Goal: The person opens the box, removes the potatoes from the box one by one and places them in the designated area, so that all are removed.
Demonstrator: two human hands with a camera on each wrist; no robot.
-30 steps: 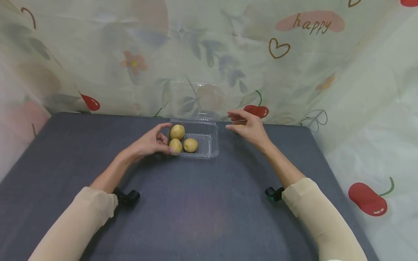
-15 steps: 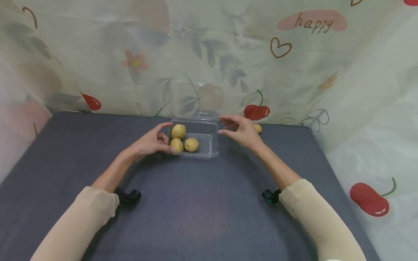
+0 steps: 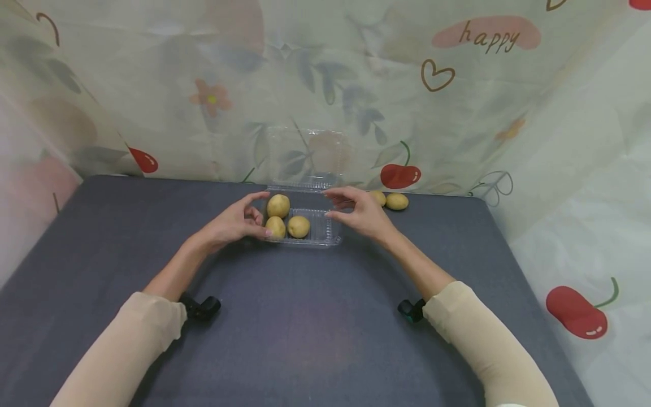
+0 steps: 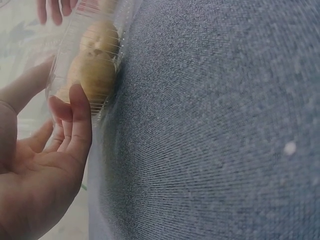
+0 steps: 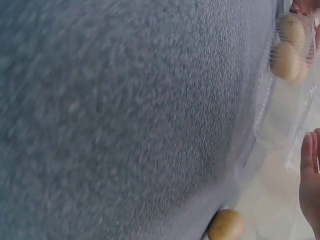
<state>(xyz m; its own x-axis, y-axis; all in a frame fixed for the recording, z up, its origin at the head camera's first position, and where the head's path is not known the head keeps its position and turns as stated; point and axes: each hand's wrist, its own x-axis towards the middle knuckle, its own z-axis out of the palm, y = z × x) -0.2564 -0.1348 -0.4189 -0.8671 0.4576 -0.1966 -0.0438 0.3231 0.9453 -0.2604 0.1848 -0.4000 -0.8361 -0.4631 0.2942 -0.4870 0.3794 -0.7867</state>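
Observation:
A clear plastic clamshell box (image 3: pixel 330 240) stands at the back of the table with its lid (image 3: pixel 305 155) raised. Three yellow potatoes (image 3: pixel 298 226) lie in its left and middle part. My left hand (image 3: pixel 235 222) holds the box by its left end, thumb at the front corner and index finger toward the back; in the left wrist view the fingers (image 4: pixel 80 115) bend against the ribbed wall. Over the right rim hovers my right hand (image 3: pixel 360 212), thumb and fingers parted with nothing between them. The right wrist view shows its fingertips (image 5: pixel 307 150) near the box's end.
Two more potatoes (image 3: pixel 397 201) lie behind my right hand near the table's back edge, one partly hidden by it. A patterned cloth (image 3: pixel 213 62) hangs right behind the dark table (image 3: pixel 305 328).
My right hand has moved left and slightly toward me, from beside the box to its right rim. Two potatoes behind it have come into view. My left hand and the box stay put.

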